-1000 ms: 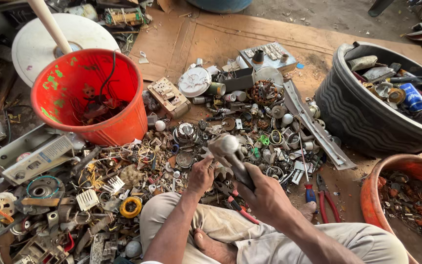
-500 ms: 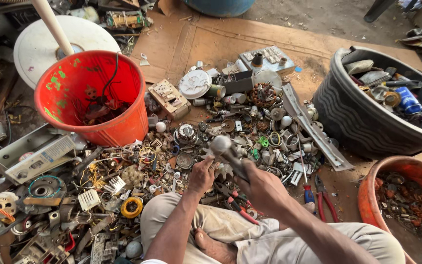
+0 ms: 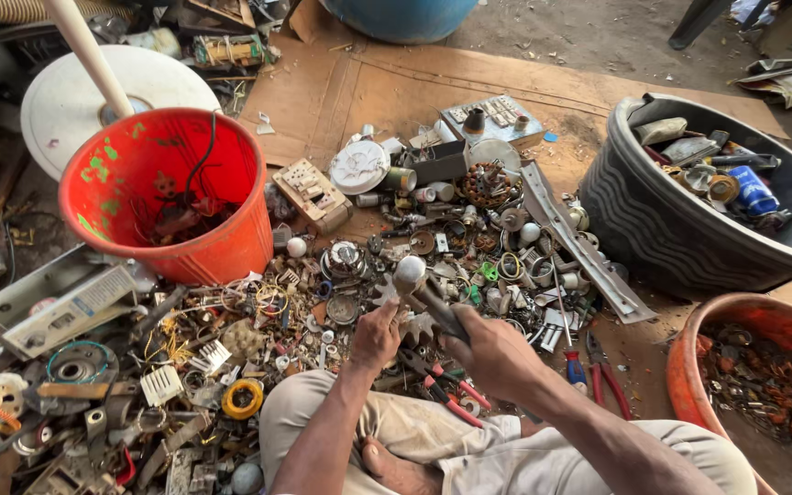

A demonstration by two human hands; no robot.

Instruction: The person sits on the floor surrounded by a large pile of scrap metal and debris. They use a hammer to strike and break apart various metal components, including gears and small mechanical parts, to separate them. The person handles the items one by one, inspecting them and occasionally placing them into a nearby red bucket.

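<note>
Right hand [image 3: 497, 353] is gripping a hammer [image 3: 428, 295] by its handle, fingers clamped round it, head raised just above the scrap heap [image 3: 396, 266] on the floor. Left hand [image 3: 376, 335] is resting on small metal parts beside the hammer; cannot tell whether its fingers are pinching anything. Red-handled pliers [image 3: 442, 390] are lying near the person's knee. Red bucket [image 3: 171, 197] is standing at the heap's left edge, black tub [image 3: 671, 229] at its right edge.
</note>
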